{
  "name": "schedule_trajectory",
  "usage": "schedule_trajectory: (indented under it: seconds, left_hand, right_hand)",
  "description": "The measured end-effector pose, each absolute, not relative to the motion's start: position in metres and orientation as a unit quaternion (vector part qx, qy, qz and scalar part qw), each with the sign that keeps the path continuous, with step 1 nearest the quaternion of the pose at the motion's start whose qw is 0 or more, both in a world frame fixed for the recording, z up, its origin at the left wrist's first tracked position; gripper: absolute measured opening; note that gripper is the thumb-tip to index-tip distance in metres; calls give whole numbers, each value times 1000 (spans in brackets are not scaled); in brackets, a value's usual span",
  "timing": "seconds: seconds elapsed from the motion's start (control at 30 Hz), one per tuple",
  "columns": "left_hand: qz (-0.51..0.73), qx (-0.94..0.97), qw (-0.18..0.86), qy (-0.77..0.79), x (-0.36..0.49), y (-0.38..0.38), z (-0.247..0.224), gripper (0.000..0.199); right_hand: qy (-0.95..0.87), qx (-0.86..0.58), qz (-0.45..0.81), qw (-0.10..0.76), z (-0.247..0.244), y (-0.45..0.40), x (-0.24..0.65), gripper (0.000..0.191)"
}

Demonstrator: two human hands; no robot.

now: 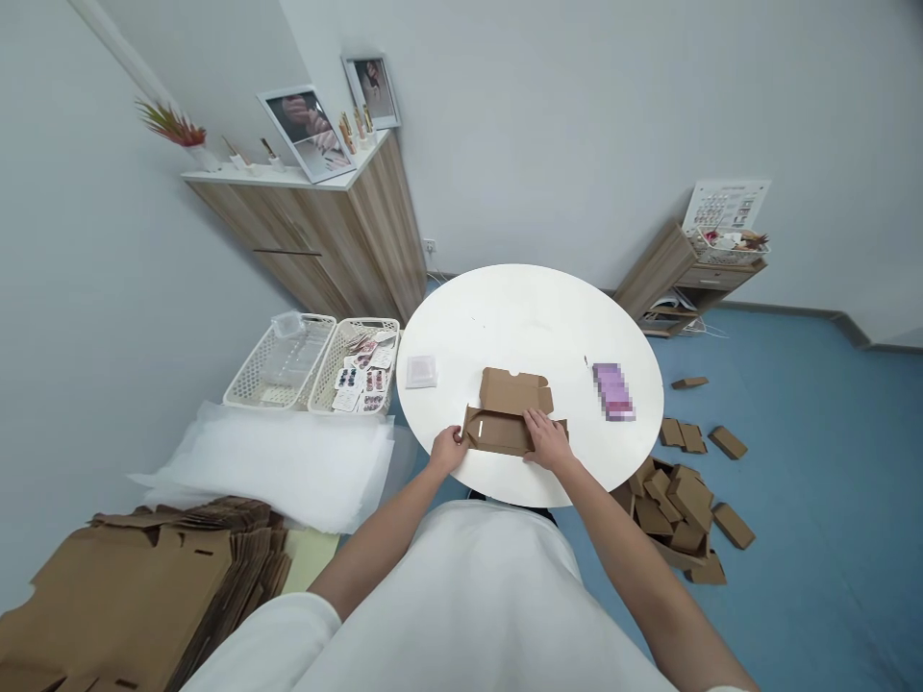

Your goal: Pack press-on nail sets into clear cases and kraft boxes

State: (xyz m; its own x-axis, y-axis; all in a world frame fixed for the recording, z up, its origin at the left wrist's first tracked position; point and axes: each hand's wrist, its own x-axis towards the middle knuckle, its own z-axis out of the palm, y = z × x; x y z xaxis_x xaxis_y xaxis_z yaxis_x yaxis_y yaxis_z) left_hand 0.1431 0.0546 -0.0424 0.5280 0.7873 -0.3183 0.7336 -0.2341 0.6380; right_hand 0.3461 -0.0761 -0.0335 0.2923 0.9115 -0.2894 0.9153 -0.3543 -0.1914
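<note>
A brown cardboard box (505, 433) lies with its lid open near the front edge of the round white table, the lid flap spread away from me. My left hand (448, 450) grips the box's left end, its fingers bent round the corner. Over the right part of the box lies my right hand (548, 441), fingers extended across the back wall and the inside. A small white slip shows inside the box at its left. Left of the box is a clear square plastic case (422, 372); a purple stack (613, 391), blurred by pixelation, is to the right.
White baskets (315, 380) with packets and clear plastic stand left of the table (505, 308). Flat cardboard sheets (122, 596) are stacked at the lower left, near white foam sheets (281, 461). Folded boxes (688, 500) fill a carton and litter the floor at right.
</note>
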Motion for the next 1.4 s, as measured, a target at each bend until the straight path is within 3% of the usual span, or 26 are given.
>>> schedule_trajectory:
  seconds: [0.13, 0.43, 0.67, 0.93, 1.4]
  left_hand:
    - [36, 783, 376, 494, 150, 57, -35, 17]
    - [46, 797, 380, 468, 158, 48, -24, 22]
    - [15, 803, 376, 462, 157, 47, -23, 46]
    - [-45, 815, 342, 465, 163, 61, -35, 24]
    - [-104, 841, 261, 462, 174, 62, -25, 24]
  right_hand:
    - [557, 810, -182, -2, -30, -75, 346, 97]
    - [563, 808, -177, -2, -25, -66, 332, 96]
    - [572, 802, -172, 0, -28, -60, 324, 101]
    - [613, 761, -210, 41, -21, -63, 335, 115]
    - [610, 757, -225, 68, -19, -65, 333, 112]
